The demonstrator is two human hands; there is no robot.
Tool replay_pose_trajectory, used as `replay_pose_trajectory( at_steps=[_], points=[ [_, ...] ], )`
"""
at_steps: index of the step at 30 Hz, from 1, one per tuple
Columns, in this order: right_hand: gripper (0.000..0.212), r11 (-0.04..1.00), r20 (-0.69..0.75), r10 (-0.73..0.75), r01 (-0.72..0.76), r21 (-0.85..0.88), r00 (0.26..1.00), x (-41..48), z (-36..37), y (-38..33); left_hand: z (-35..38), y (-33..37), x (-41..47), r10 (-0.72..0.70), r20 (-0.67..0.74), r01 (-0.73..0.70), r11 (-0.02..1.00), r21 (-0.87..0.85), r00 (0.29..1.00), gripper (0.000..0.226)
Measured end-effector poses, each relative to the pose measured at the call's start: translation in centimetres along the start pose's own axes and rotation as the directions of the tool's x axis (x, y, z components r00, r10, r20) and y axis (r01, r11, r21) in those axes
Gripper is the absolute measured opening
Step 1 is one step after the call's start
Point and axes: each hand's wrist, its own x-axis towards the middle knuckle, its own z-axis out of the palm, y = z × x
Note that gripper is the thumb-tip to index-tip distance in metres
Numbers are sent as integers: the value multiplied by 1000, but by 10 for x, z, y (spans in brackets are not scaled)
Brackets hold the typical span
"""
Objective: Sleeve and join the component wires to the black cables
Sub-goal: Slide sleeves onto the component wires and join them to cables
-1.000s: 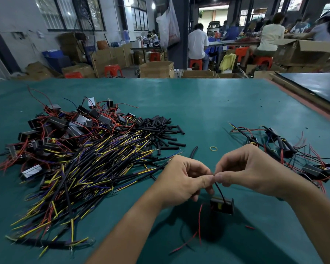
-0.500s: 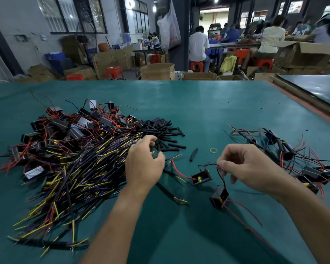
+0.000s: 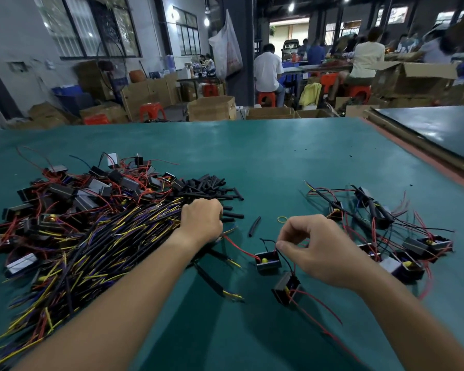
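Our right hand (image 3: 314,250) pinches a thin black wire (image 3: 285,261) with thumb and finger. The wire runs down from the fingers toward us to a tilted black part (image 3: 285,287). Our left hand (image 3: 201,220) lies curled on the cables (image 3: 105,236) beside the sleeves (image 3: 212,188). We cannot tell if it holds one.

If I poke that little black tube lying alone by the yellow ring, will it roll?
Probably a little: the black tube looks round, and the green table is flat. It seems slightly bent, so it would likely wobble and stop. Small and thin, it is probably very light.
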Motion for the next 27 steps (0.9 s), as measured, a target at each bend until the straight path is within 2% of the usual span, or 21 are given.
replay_pose_trajectory(
  at_steps=[5,6,8,9,11,13,14,15,17,20,22,27],
  points=[
    [18,1000,-22,11,-11,7,1000,0,-3,3,1,2,6,69,3,-69,996,55,998,19],
    [17,1000,-22,13,-13,9,1000,1,-5,4,-2,3,4,63,-33,-63,998,21,997,17],
    [16,1000,-26,19,-19,3,999,1,-8,6,-10,6,-4,-10,-163,-23,980,-199,987,13],
    [16,1000,-30,21,-21,-2,999,1,-9,7,-15,11,-11,-83,-213,0,933,-361,974,11],
    [16,1000,-26,27,-28,-8,999,1,-12,8,-23,28,-31,-183,-194,3,735,-678,964,3],
    [14,999,3,36,-36,10,999,1,-15,8,-25,52,-56,-131,-93,-22,464,-886,987,6],
    [14,999,18,37,-38,28,999,1,-16,9,-23,62,-66,-85,-65,-28,379,-925,994,6],
    [14,998,26,35,-36,42,999,1,-18,9,-20,70,-75,-43,-55,-38,339,-940,998,8],
    [15,998,38,35,-37,54,999,2,-21,10,-16,78,-86,47,-40,-53,322,-945,998,9],
    [13,997,108,54,-59,44,993,1,-23,10,-12,78,-95,160,4,-53,354,-934,987,5],
    [12,997,145,55,-64,54,988,1,-23,9,-12,78,-100,199,7,-75,401,-913,980,13],
    [16,988,161,42,-65,138,986,0,-22,4,-9,83,-106,223,-90,-206,574,-792,971,41]
  ],
)
